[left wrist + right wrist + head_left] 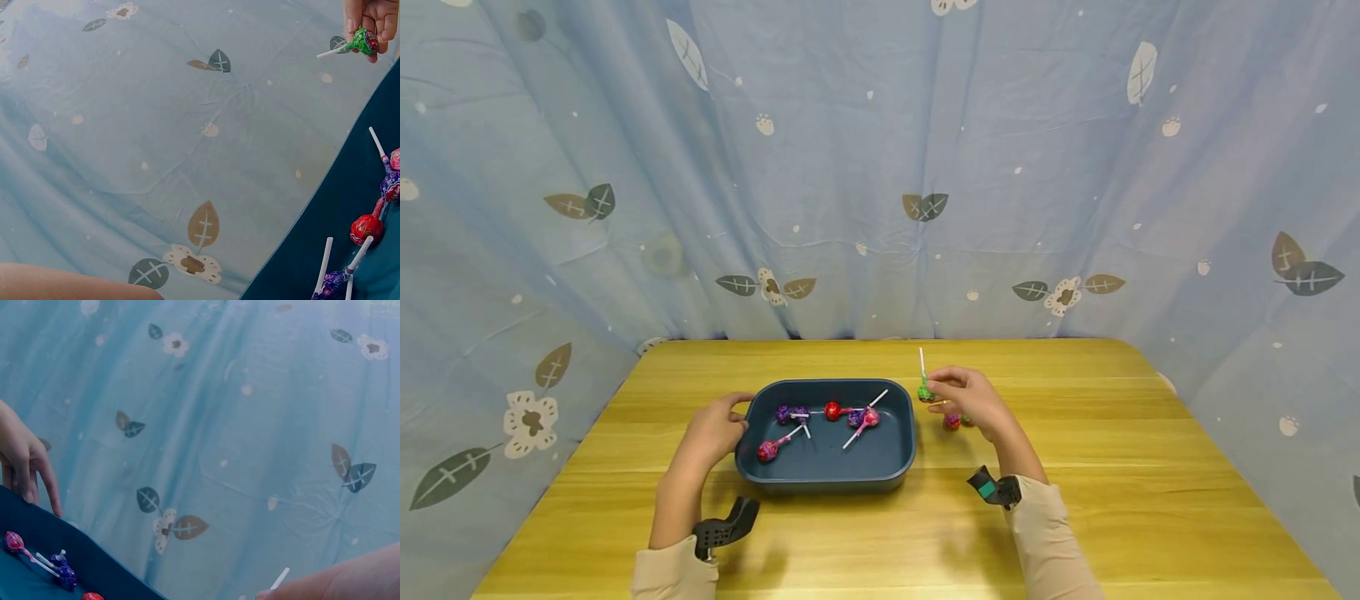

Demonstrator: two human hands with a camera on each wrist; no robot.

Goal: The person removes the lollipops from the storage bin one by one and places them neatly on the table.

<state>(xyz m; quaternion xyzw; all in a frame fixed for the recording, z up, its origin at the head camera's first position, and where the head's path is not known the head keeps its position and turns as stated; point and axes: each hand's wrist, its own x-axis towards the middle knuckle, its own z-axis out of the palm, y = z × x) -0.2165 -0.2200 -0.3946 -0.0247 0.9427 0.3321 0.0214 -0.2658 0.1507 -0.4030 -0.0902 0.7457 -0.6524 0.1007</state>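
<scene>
My right hand pinches a green-wrapped lollipop by its candy end, just past the right rim of a dark blue rectangular bin. Its white stick points up in the head view. My left hand is at the bin's left end, relaxed fingers at the outside of the rim. Inside the bin lie several lollipops: a red one, purple ones, a pink one and a pink-red one. In the left wrist view the green candy shows between the right hand's fingers.
Under and beside my right hand, a pink-red lollipop and a partly hidden green one lie on the wooden table. A blue patterned curtain hangs behind the table and along both sides.
</scene>
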